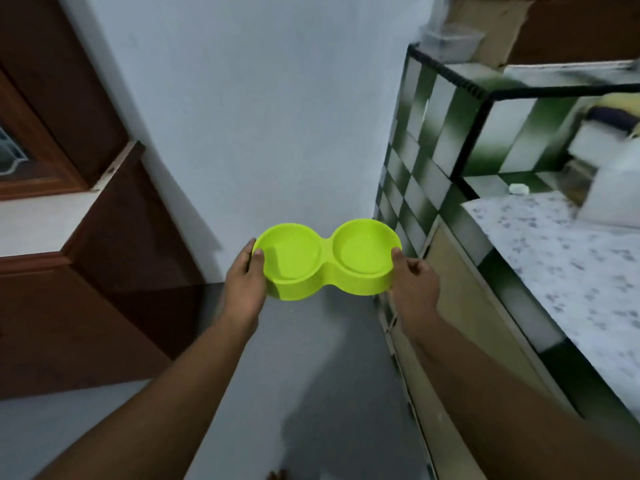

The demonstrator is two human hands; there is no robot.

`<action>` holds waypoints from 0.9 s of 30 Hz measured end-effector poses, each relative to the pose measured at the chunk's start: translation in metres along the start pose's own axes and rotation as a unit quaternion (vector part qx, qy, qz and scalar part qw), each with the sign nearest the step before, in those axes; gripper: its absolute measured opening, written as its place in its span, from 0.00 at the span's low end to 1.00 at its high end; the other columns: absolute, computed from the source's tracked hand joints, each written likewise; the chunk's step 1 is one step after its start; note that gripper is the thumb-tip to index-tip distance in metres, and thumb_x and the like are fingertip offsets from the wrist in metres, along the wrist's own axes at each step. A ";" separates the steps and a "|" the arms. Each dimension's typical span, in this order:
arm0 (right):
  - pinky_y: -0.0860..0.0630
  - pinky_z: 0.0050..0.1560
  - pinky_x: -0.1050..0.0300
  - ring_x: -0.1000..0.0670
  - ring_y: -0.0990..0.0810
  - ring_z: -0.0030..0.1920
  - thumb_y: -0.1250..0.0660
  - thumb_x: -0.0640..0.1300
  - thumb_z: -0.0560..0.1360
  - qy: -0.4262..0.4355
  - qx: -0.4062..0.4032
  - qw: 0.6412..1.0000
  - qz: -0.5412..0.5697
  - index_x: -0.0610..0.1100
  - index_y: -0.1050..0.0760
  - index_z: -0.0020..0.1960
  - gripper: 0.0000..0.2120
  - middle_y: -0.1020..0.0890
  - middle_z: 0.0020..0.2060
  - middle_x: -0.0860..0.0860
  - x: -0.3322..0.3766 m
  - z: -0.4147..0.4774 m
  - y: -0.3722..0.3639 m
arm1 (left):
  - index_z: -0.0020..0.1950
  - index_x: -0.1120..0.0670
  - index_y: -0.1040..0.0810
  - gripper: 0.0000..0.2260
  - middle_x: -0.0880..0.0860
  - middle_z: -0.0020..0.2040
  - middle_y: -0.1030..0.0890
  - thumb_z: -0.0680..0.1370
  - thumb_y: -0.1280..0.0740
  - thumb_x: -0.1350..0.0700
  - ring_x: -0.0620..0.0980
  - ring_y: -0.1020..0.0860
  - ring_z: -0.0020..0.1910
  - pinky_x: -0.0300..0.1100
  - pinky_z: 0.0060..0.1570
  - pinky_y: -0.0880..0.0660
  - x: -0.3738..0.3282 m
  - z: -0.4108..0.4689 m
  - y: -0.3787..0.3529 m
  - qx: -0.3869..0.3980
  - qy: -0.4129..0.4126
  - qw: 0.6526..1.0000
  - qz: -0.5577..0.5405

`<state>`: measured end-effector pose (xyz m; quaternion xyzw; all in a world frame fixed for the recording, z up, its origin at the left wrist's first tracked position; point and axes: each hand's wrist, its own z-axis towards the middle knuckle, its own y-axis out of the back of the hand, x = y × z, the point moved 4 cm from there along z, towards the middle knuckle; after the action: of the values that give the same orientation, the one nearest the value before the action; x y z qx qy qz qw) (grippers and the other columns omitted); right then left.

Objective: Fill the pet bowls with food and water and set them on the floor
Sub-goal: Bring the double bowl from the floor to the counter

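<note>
— Room?
— I see grey floor (311, 375) at centre, pale wall (259, 116) above, wooden door (86, 271) left, tiled bench (571, 265) right.
— Bowls?
— Green double bowl (329, 259) mid-frame, above floor; left hand (244, 282) and right hand (414, 282) grip its ends.

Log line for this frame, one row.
stage: carrying | left hand: grips left end of green double pet bowl | right hand: grips right end | position: held above floor | food: none visible
</note>
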<state>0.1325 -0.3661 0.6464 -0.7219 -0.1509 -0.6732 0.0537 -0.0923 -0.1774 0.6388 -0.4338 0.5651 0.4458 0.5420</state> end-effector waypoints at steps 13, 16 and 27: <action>0.18 0.49 0.34 0.45 0.17 0.52 0.29 0.59 0.73 -0.001 -0.175 0.980 0.095 0.45 0.18 0.56 0.19 0.16 0.50 0.45 0.012 -0.131 0.184 | 0.66 0.62 0.25 0.19 0.65 0.67 0.24 0.85 0.42 0.49 0.64 0.27 0.70 0.62 0.69 0.30 -0.038 -0.122 -0.055 0.241 -0.014 0.970 -0.013; 0.17 0.48 0.35 0.45 0.16 0.51 0.29 0.57 0.74 -0.016 -0.238 0.964 0.119 0.45 0.18 0.56 0.18 0.15 0.49 0.45 0.003 -0.184 0.219 | 0.66 0.54 0.21 0.18 0.57 0.65 0.20 0.83 0.41 0.47 0.58 0.23 0.65 0.58 0.66 0.26 -0.046 -0.157 -0.057 0.284 -0.024 0.958 0.006; 0.18 0.52 0.38 0.45 0.16 0.48 0.29 0.54 0.76 -0.038 -0.455 0.885 0.093 0.46 0.18 0.50 0.11 0.16 0.44 0.48 -0.045 -0.394 0.392 | 0.60 0.57 0.21 0.12 0.55 0.54 0.21 0.85 0.40 0.52 0.52 0.25 0.51 0.46 0.50 0.29 -0.020 -0.364 -0.092 0.481 -0.042 0.875 0.034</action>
<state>-0.1325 -0.8548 0.6854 -0.7026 0.2384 -0.6319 -0.2240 -0.0846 -0.5528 0.6610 -0.0809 0.7006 0.1554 0.6917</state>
